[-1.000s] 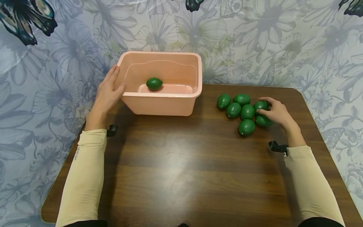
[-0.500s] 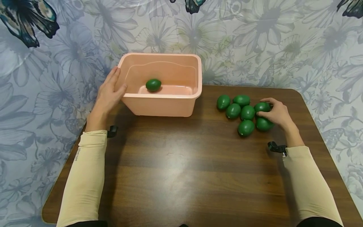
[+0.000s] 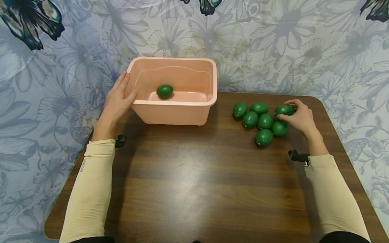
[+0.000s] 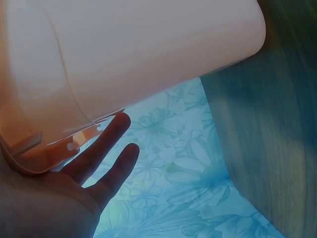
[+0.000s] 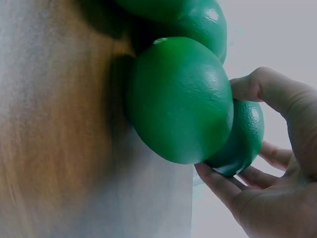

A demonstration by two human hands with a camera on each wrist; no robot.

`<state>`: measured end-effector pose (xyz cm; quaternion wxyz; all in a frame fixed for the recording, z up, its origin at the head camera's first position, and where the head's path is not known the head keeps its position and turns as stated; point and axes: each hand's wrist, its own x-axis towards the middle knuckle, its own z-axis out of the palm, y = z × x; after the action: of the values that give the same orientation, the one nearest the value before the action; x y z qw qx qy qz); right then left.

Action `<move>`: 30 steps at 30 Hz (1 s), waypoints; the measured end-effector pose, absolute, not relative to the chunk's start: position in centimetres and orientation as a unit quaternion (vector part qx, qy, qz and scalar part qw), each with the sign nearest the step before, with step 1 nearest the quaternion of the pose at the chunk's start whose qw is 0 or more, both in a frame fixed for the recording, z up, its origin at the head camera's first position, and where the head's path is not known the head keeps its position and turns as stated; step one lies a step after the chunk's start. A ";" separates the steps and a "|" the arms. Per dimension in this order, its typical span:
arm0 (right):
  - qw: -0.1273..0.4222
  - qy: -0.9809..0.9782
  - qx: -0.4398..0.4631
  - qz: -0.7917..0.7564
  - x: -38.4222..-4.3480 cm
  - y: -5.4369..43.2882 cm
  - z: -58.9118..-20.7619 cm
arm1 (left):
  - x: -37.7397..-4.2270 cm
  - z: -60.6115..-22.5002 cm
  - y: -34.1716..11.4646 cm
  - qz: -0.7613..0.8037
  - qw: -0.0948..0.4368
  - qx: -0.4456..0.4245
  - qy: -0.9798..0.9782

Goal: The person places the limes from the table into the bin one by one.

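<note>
At the right of the head view, my right hand [image 3: 299, 118] pinches a glossy green lime [image 3: 284, 109] between thumb and fingers, at the edge of a cluster. Several more limes [image 3: 263, 137] sit close together on the table to its left and front. The right wrist view shows the held lime [image 5: 250, 131] partly behind a nearer lime [image 5: 181, 101]. My left hand [image 3: 117, 101] rests against the left side of a pink plastic basin [image 3: 173, 113], its thumb by the front corner. Two straight fingers [image 4: 111, 136] show beside the basin's wall; the others are hidden.
One lime [image 3: 165, 91] lies inside the basin. The brown wooden table [image 3: 188, 182] has its back edge behind the lime cluster. The basin stands at the table's back left, in front of a flower-patterned backdrop [image 3: 267, 50].
My right hand has moved slightly back and to the right with the lime. A lime beside it has shifted a little left and back. The left hand and basin stay in place.
</note>
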<state>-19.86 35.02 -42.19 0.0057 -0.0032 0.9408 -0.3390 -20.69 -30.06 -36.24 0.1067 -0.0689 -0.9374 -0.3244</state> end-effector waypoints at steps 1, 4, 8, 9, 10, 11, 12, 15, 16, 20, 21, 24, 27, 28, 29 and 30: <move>0.005 0.940 -0.004 -0.342 -19.9 35.0 -42.2 | -20.7 -36.3 -30.1 -0.324 0.107 -0.068 -0.937; 0.000 0.939 -0.005 -0.345 -19.8 34.9 -42.2 | -20.6 -36.2 -30.0 -0.323 0.107 -0.067 -0.938; -0.023 0.941 -0.003 -0.338 -19.8 34.5 -42.0 | -20.6 -36.2 -29.8 -0.322 0.103 -0.068 -0.938; -0.030 0.942 -0.003 -0.335 -19.8 34.3 -41.8 | -20.5 -36.2 -29.8 -0.323 0.103 -0.068 -0.938; -0.038 0.942 -0.004 -0.333 -19.9 34.1 -41.5 | -20.5 -36.2 -29.8 -0.322 0.103 -0.068 -0.938; -0.046 0.943 -0.005 -0.329 -20.0 33.8 -41.3 | -20.5 -36.2 -29.8 -0.321 0.104 -0.067 -0.939; -0.053 0.943 -0.006 -0.328 -20.1 33.6 -41.0 | -20.5 -36.2 -29.8 -0.320 0.105 -0.066 -0.939; -0.065 0.941 -0.005 -0.333 -20.6 32.8 -40.1 | -20.4 -36.1 -29.8 -0.318 0.106 -0.063 -0.940; -0.066 0.940 -0.004 -0.336 -20.7 32.5 -39.9 | -20.4 -36.1 -29.8 -0.317 0.106 -0.061 -0.940; -0.068 0.936 -0.006 -0.346 -21.4 31.6 -39.4 | -20.4 -36.2 -29.7 -0.317 0.106 -0.060 -0.941; -0.069 0.935 -0.006 -0.349 -21.5 31.4 -39.3 | -20.4 -36.2 -29.7 -0.317 0.106 -0.060 -0.940; -0.072 0.930 -0.010 -0.359 -22.0 30.6 -39.0 | -20.5 -36.3 -29.7 -0.318 0.108 -0.062 -0.940; -0.074 0.926 -0.013 -0.371 -22.5 29.6 -38.5 | -20.5 -36.3 -29.7 -0.319 0.111 -0.063 -0.939; -0.073 0.924 -0.016 -0.376 -22.6 29.2 -38.3 | -20.5 -36.3 -29.8 -0.319 0.112 -0.064 -0.939; -0.073 0.922 -0.020 -0.379 -22.9 28.9 -38.1 | -20.5 -36.3 -29.8 -0.319 0.113 -0.066 -0.939; -0.073 0.921 -0.025 -0.382 -23.1 28.4 -37.9 | -20.5 -36.3 -29.8 -0.319 0.115 -0.068 -0.938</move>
<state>-23.11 28.44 -37.88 -0.0730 -0.0247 0.9208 -0.3823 -20.47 -29.82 -36.29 0.1146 -0.0679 -0.9383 -0.3191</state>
